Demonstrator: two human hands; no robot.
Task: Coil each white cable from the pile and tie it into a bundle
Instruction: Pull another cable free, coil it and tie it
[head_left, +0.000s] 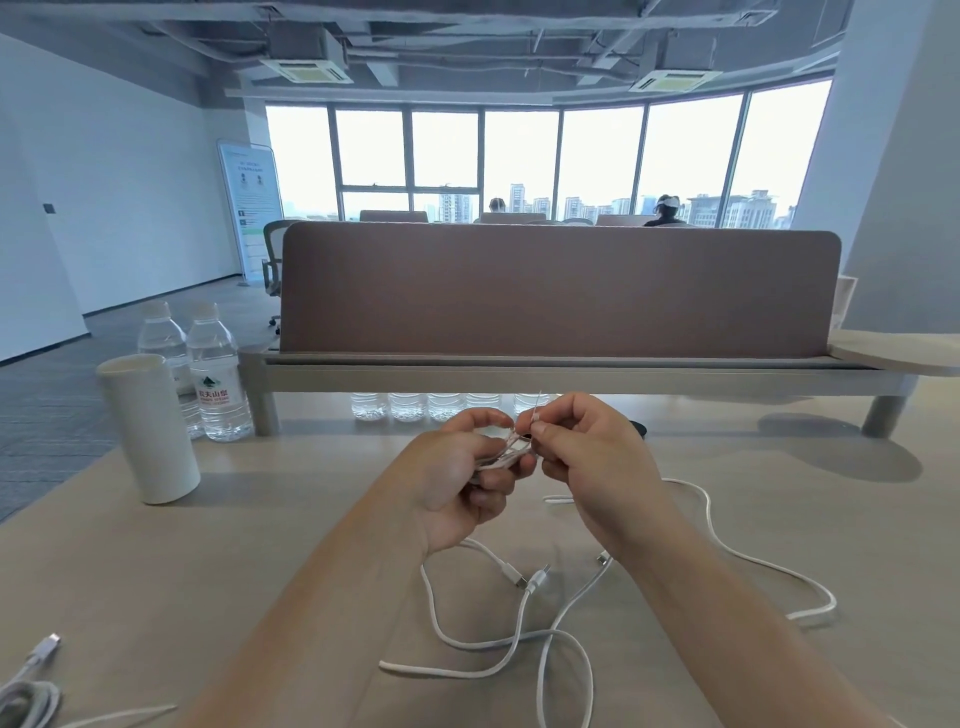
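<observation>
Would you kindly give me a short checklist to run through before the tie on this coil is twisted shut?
1. Coil secured: left hand grips the coiled cable. Ok.
2. Tie in hand: right hand pinches the thin tie just above the coil. Ok.
3. Tie passed fully round the coil: fingers hide it. Cannot tell.
4. Coil's ends tucked in: hidden under the left hand. Cannot tell.
5. Loose cables lie on the table below the hands, not caught in them. Ok.
6. Paper cup stands upright off to the left, apart from the hands. Ok.
</observation>
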